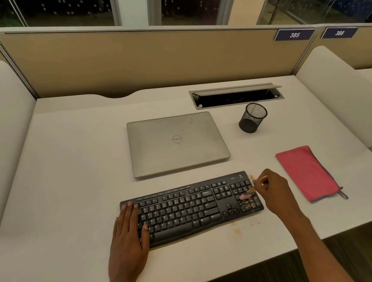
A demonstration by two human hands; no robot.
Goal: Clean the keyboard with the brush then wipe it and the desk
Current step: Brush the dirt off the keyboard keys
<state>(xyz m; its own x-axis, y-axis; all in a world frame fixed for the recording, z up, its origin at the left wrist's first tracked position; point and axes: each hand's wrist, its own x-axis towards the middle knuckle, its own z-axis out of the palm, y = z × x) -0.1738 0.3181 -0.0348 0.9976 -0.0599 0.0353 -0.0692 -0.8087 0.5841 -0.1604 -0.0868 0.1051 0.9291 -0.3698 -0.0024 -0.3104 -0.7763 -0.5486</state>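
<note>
A black keyboard (189, 208) lies on the white desk (67, 180) in front of me. My left hand (129, 238) rests flat on its left end, fingers spread over the keys. My right hand (274, 190) grips a small wooden-handled brush (249, 191), whose bristles touch the number pad at the right end. Brownish crumbs sit on the lower number-pad keys and on the desk just below and beside the keyboard. A red cloth (307, 173) lies folded on the desk to the right of my right hand.
A closed silver laptop (176, 143) lies behind the keyboard. A black mesh pen cup (252, 118) stands to its right, before an open cable tray (235, 95). Beige partition panels close off the back and white dividers flank both sides.
</note>
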